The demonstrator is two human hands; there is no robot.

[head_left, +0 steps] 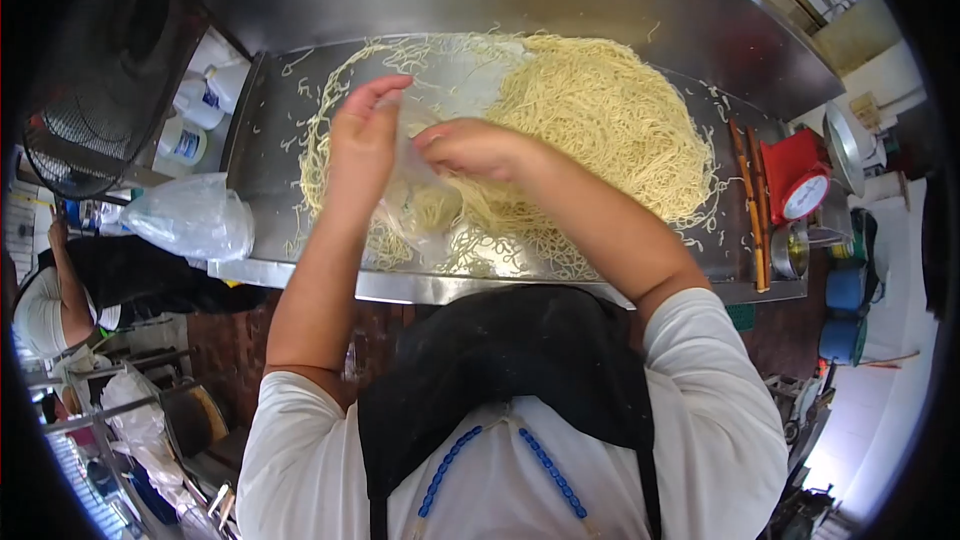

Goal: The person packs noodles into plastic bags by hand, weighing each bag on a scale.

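Observation:
A clear plastic bag point(408, 155) hangs between my hands above the metal table point(270, 155), with some noodles showing in its lower part. My left hand point(368, 125) is closed on one side of the bag's upper part, fingertips pointing to the right. At the other side, my right hand point(470, 148) has its fingers curled in and pinches the bag near its mouth. A big heap of pale yellow noodles point(610, 125) lies just right of my hands. Loose noodle strands are strewn under and around the bag.
To the right stand a red dial scale point(792, 180) and two long wooden sticks point(752, 205). A bundle of clear plastic bags point(192, 218) sits at the table's left edge. Beyond it are a fan point(85, 130), white jugs point(183, 142) and another person point(60, 300).

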